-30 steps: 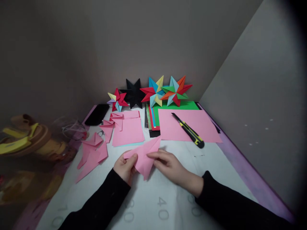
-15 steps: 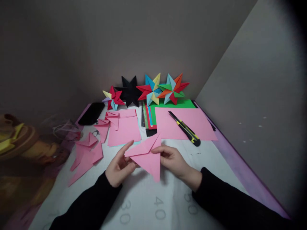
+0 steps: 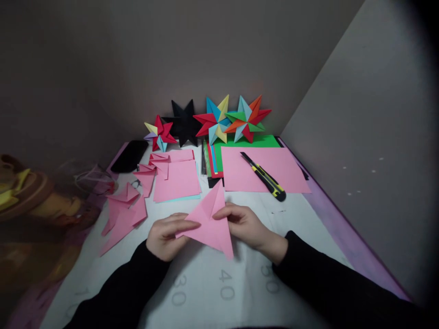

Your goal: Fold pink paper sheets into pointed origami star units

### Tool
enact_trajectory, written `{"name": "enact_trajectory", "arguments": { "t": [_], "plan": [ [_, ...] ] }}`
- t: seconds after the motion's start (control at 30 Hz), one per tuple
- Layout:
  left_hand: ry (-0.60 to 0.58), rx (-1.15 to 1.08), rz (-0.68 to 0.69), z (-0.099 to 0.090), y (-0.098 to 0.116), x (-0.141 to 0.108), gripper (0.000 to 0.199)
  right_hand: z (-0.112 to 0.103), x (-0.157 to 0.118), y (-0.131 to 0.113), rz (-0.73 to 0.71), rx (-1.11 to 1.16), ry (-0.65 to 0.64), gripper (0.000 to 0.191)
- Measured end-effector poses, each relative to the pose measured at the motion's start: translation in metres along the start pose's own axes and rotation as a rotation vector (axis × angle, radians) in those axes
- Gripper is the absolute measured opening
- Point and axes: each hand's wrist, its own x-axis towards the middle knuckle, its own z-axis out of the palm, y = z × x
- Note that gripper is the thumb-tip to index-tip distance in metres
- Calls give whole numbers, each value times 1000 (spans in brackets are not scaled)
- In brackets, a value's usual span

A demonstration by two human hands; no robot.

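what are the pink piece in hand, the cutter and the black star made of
Pink piece: matte paper, seemingly, from its thin edges and sharp crease.
Cutter: probably plastic, from its molded looking yellow and black body; finish unclear.
Black star: likely matte paper, given its crisp points, no shine.

It's a craft spot w/ paper stars (image 3: 217, 122) & util. knife (image 3: 263, 177).
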Motion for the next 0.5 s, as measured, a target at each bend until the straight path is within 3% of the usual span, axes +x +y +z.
{"name": "enact_trajectory", "arguments": {
  "t": [0.33,0.5],
  "plan": [
    [23,34,14,4,-1,-2,28,2,1,-1,-76,-81,159,10],
    [148,112,24,5,-3,-8,23,1,0,0,-78,-86,265,6]
  ]
}}
